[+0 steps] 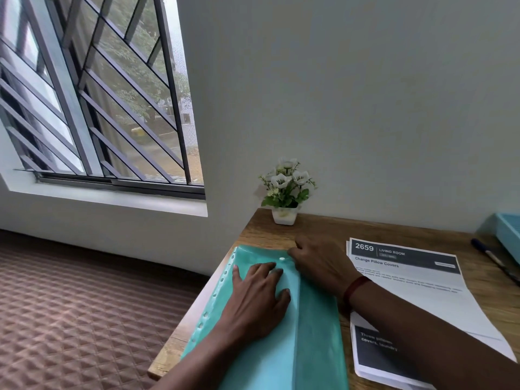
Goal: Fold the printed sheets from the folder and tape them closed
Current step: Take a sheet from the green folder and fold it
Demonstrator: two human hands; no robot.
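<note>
A teal plastic folder [312,339] with a punched left edge and a white snap button lies along the left side of the wooden table. My left hand [259,296] lies flat on the folder with fingers spread, pressing it down. My right hand [318,263] rests at the folder's top right corner, beside the snap, fingers bent at the flap edge; whether it pinches the flap I cannot tell. A stack of printed sheets [416,294] headed "2659 Living Room" lies on the table just right of the folder, partly under my right forearm.
A small white pot of artificial flowers [285,192] stands at the table's far left corner by the wall. A dark pen [495,260] and a light blue tray [509,235] sit at the far right. The table's left edge drops to a brown patterned floor.
</note>
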